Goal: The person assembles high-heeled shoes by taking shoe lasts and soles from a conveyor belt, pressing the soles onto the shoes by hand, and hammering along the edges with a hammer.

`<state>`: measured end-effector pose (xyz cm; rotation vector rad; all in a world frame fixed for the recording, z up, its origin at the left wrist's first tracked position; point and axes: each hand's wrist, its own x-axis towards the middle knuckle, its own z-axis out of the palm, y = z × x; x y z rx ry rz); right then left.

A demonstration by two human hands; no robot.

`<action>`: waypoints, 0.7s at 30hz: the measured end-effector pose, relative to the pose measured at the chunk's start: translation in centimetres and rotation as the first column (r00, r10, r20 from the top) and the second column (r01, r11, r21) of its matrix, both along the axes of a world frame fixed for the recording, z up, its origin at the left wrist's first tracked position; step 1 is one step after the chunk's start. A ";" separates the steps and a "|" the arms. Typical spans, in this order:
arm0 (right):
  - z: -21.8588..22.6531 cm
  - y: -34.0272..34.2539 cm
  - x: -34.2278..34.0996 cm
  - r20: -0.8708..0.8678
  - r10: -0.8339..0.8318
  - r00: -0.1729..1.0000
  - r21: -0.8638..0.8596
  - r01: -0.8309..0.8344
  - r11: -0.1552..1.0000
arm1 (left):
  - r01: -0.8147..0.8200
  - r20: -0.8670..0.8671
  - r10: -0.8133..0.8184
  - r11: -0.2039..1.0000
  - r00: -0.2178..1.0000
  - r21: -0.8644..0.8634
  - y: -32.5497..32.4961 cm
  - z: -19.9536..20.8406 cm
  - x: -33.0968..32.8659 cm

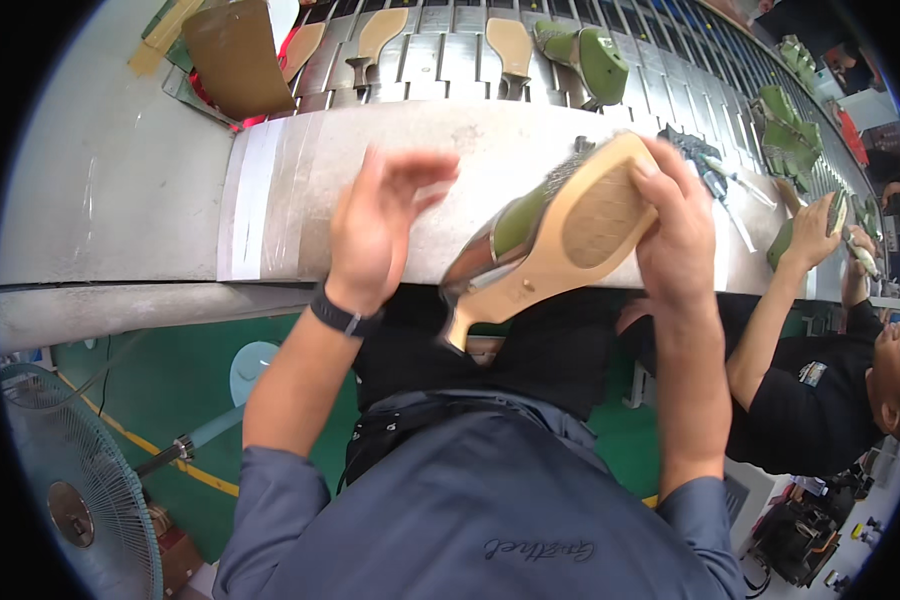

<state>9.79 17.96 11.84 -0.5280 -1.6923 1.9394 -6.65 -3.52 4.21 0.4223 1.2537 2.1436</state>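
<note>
In my right hand (pixel 676 225) is a high-heeled shoe (pixel 560 240) with a tan sole, gripped near the toe. Its sole is turned up toward me, the toe points to the upper right and the heel hangs at the lower left. Green material, which looks like a shoe last, shows along its upper side. My left hand (pixel 378 225), slightly blurred, is raised over the bench to the left of the shoe, touching nothing, with thumb and fingers apart. The pale metal bench (pixel 310 215) lies beneath both hands.
Beyond the bench, a slatted metal conveyor (pixel 450 60) carries tan soles (pixel 510 48) and green lasts (pixel 585 62). Dark tools with pale strips (pixel 705 165) lie right. A brown board (pixel 235 60) stands far left; a fan (pixel 75 490) is lower left. A co-worker (pixel 800 390) handles green pieces at right.
</note>
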 end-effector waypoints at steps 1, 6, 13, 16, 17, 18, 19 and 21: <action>-3.5 1.4 1.2 -0.079 -0.048 0.996 -0.229 0.028 0.973 | -0.020 0.047 0.022 0.999 0.999 -0.027 -1.1 -2.5 1.0; -8.3 -7.1 5.1 -0.122 -0.166 0.979 -0.672 0.041 0.739 | -0.464 -0.307 0.422 0.883 0.853 -0.075 -1.6 -6.5 4.4; -7.0 -6.8 3.1 0.135 0.056 0.989 0.568 -0.124 0.814 | -0.183 -0.665 -0.010 0.958 0.746 -0.220 -1.8 -1.0 -3.3; 0.0 -7.5 -1.4 0.248 0.217 0.944 0.701 -0.329 0.632 | -0.174 -0.807 -0.093 0.956 0.584 -0.236 0.1 0.3 -1.5; 0.1 -7.4 -2.6 0.249 0.211 0.945 0.703 -0.326 0.632 | -0.159 -0.750 -0.141 0.936 0.647 -0.313 0.4 0.7 -1.0; 0.2 -7.2 -3.6 0.221 0.250 0.943 0.806 -0.321 0.498 | -0.153 -0.749 -0.143 0.938 0.647 -0.311 0.7 0.2 -1.2; 0.2 -7.2 -4.4 0.201 0.300 0.933 0.886 -0.304 0.351 | -0.098 -0.697 -0.088 0.970 0.711 -0.223 0.9 -0.6 -1.9; 0.4 -7.9 -3.5 0.095 0.317 0.944 0.921 -0.205 0.333 | -0.031 -0.615 -0.051 0.992 0.787 -0.123 0.3 -2.1 -2.7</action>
